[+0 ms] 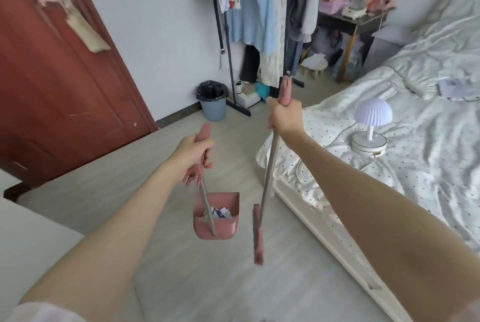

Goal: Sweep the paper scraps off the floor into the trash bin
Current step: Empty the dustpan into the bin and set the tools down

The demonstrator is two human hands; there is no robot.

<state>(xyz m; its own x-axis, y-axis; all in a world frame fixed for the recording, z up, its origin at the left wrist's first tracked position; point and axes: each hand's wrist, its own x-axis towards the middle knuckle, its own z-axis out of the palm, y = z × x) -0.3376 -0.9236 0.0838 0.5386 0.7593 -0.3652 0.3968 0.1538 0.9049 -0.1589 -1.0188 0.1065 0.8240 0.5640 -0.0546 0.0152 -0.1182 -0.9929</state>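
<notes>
My left hand [193, 151] grips the pink top of a long-handled pink dustpan [218, 226], which hangs low over the floor. White paper scraps [220, 212] lie inside the pan. My right hand [284, 117] holds the pink grip of a grey-handled broom [270, 173]; its pink head [258, 241] points down just right of the dustpan. The blue-grey trash bin [213, 103] with a black liner stands against the far wall, well ahead of both hands.
A red-brown door [59, 74] stands open on the left. A clothes rack [259, 9] full of garments rises behind the bin. A bed [389, 139] with a small white lamp [371, 126] fills the right side. Pale floor [181, 269] lies between them.
</notes>
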